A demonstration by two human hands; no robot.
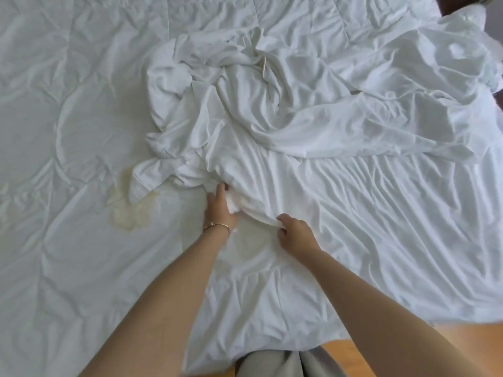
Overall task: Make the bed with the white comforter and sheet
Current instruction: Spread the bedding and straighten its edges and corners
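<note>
Head view: thin white sheet (pixel 313 137) bunched in a loose heap from centre out toward 2 o'clock, lying on top of the quilted white comforter (pixel 68 118) that spreads across the rest of the bed, mostly 9 to 12 o'clock. Left hand (pixel 219 210) at centre-bottom of the heap, fingers mostly straight, tips tucked into the sheet's near edge, thumb side hidden by cloth, so pinch or plain press cannot tell. Right hand (pixel 295 235) just beside it toward 4 o'clock, fingers curled, gripping a fold of sheet. Likely light, limp, prone to sliding and re-wrinkling; best taken at a hem or corner, both hands spread apart, not mid-heap. Comforter probably bulkier, heavier, needs edge grips. Sheet corners buried in folds, not locatable. Yellowish stain (pixel 130 205) on comforter at 8 o'clock. Bed edges cut off except wood floor (pixel 362 336) at 5 o'clock.
</note>
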